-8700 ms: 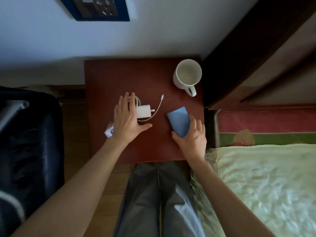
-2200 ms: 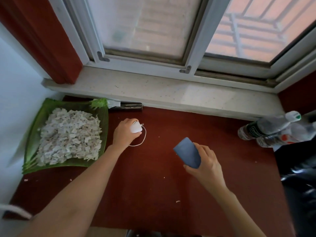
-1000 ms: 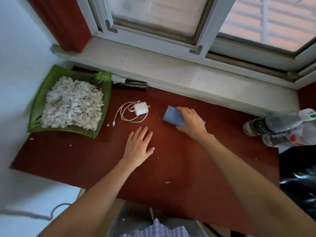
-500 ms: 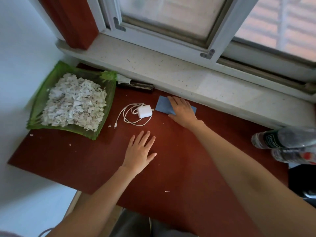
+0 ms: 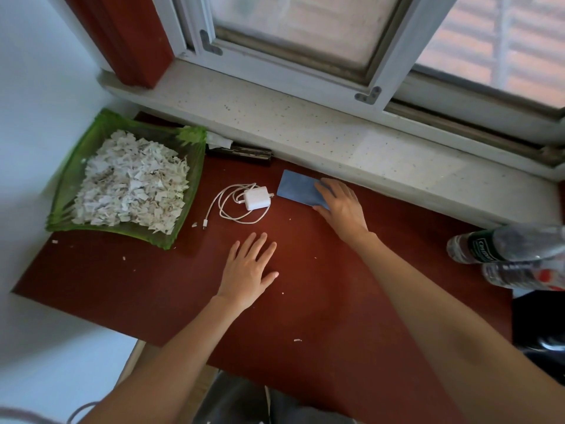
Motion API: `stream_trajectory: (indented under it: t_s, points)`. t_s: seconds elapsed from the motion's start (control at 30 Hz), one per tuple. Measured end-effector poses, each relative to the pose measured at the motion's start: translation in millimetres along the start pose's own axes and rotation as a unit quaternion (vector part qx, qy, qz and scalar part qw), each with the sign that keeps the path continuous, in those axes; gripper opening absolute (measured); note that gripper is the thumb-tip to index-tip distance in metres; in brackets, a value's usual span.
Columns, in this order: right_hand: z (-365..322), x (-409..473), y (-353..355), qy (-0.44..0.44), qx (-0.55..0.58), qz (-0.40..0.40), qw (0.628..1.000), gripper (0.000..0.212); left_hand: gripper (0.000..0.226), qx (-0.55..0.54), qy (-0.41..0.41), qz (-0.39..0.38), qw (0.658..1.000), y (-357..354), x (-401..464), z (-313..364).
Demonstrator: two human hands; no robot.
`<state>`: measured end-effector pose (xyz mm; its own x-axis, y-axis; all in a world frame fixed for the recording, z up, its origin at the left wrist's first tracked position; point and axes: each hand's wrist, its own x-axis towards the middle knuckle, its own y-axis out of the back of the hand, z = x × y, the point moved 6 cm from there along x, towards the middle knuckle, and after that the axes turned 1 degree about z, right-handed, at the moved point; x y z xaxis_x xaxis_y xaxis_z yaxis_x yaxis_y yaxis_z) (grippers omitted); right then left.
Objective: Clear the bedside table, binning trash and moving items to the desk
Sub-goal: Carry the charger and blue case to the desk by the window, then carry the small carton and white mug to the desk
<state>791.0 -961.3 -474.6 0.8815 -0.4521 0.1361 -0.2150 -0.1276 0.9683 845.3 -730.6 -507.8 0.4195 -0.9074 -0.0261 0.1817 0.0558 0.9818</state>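
Note:
A white charger (image 5: 257, 198) with its coiled cable lies on the red-brown desk (image 5: 321, 301), below the window sill. Right of it lies a flat blue rectangular item (image 5: 298, 188). My right hand (image 5: 341, 206) rests flat on the blue item's right end, fingers spread over it. My left hand (image 5: 249, 269) lies flat and empty on the desk, a little in front of the charger, fingers apart.
A green tray (image 5: 65, 191) heaped with torn white paper scraps sits at the desk's left. A dark object (image 5: 244, 154) lies against the sill. Two plastic bottles (image 5: 507, 255) lie at the right edge. Paper crumbs dot the desk.
Both items were carried from the bedside table to the desk. My left hand let go of the charger and drew back. My right hand laid the blue item flat by the sill.

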Motion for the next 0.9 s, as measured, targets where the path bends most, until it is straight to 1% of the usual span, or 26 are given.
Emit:
stream_trajectory:
  t_s: [0.2, 0.43, 0.6, 0.77, 0.9]
  points:
    - [3, -6, -3, 0.001, -0.034, 0.034, 0.999, 0.054, 0.061, -0.010, 0.001, 0.002, 1.000, 0, 0, 0]
    - [4, -4, -5, -0.039, -0.009, 0.017, 0.999, 0.055, 0.061, -0.011, 0.001, -0.003, 1.000, 0, 0, 1]
    - [-1, -25, 8, -0.070, 0.012, 0.026, 0.997, 0.044, 0.061, -0.012, 0.003, -0.013, 1.000, 0, 0, 0]
    - [-7, -79, 28, -0.136, 0.003, 0.053, 0.989, 0.034, 0.062, -0.010, 0.003, -0.046, 0.999, 1, 1, 3]
    - [-14, -136, 48, -0.232, 0.004, 0.088, 0.969, 0.034, 0.060, -0.011, 0.000, -0.066, 0.998, 5, 2, 11]
